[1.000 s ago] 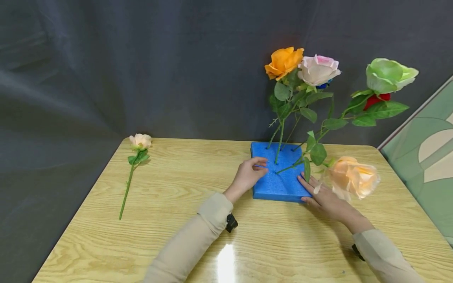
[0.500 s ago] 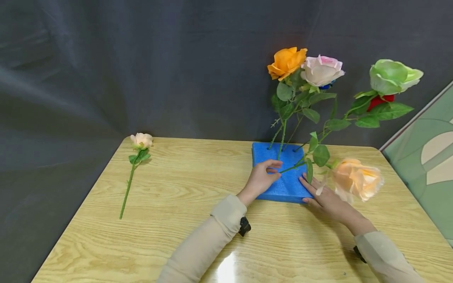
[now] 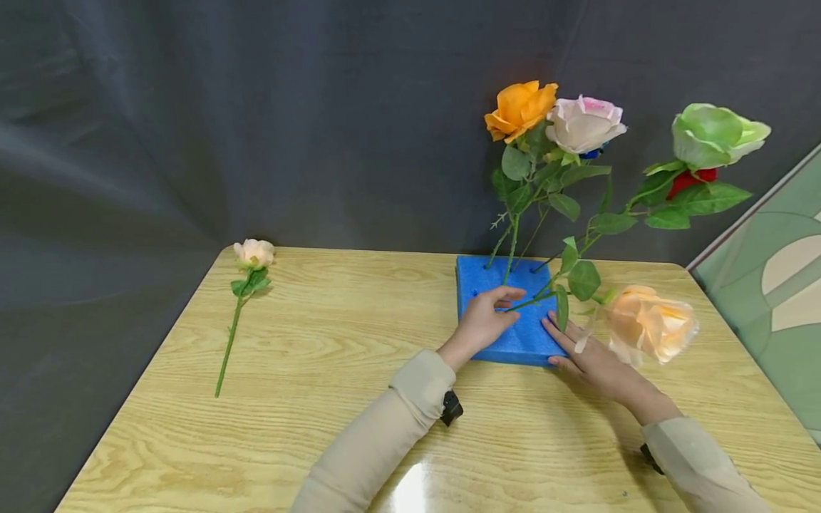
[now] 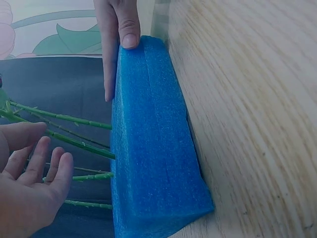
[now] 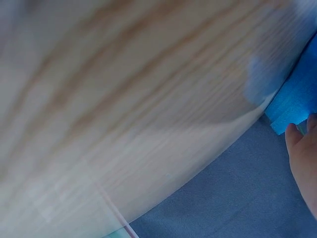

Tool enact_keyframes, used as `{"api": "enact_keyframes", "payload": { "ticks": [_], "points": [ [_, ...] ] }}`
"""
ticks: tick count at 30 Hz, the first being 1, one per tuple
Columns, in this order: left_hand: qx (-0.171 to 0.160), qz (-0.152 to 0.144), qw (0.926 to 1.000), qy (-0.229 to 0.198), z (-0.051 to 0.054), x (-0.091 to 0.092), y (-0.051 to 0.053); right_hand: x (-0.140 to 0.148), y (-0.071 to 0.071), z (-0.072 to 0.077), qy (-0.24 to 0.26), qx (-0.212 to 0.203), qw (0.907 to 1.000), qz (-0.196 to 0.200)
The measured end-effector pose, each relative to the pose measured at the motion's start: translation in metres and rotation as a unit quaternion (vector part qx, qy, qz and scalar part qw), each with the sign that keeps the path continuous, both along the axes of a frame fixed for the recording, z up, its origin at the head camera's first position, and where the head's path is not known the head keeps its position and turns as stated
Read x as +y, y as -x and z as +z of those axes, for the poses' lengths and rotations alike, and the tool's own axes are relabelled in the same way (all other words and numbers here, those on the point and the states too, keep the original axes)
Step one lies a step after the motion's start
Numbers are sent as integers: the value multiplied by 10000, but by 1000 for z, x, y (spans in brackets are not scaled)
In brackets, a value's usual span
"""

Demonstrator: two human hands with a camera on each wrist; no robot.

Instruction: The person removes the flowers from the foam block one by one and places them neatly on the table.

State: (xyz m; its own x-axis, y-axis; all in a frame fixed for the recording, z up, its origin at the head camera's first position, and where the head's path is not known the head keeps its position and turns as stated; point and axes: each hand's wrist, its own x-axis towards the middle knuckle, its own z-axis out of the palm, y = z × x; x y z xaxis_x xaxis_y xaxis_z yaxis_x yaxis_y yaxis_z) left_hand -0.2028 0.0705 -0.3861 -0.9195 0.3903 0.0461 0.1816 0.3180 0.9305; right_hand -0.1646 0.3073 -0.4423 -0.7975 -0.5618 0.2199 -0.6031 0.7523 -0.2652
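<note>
A blue foam block lies on the table with several artificial roses stuck in it. My left hand is over its left part, thumb and fingers apart around the low stem of the peach rose. In the left wrist view, the left hand has loosely bent fingers close to the green stems; whether they touch is unclear. My right hand rests on the block's right edge, fingers straight, thumb at the near corner. That peach rose leans right, over the right hand.
Orange, pale pink and green roses rise from the block; red and blue blooms are partly hidden. A small peach flower lies on the table's left. A dark curtain hangs behind the table.
My left hand has moved right across the block to the peach rose's stem. The right hand has stayed on the block's edge.
</note>
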Motion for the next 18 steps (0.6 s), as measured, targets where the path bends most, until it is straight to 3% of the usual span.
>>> {"api": "enact_keyframes", "payload": {
  "ticks": [8, 12, 18],
  "points": [
    [199, -123, 9990, 391, 1, 4, 0, 0, 1, -1, 61, 262, 9995, 153],
    [194, -86, 9994, 287, 2, 4, 0, 0, 3, -2, 202, 548, 9975, 400],
    [197, 111, 9997, -70, -1, 3, 3, 0, -3, 3, -95, -44, 9998, -161]
  ]
}}
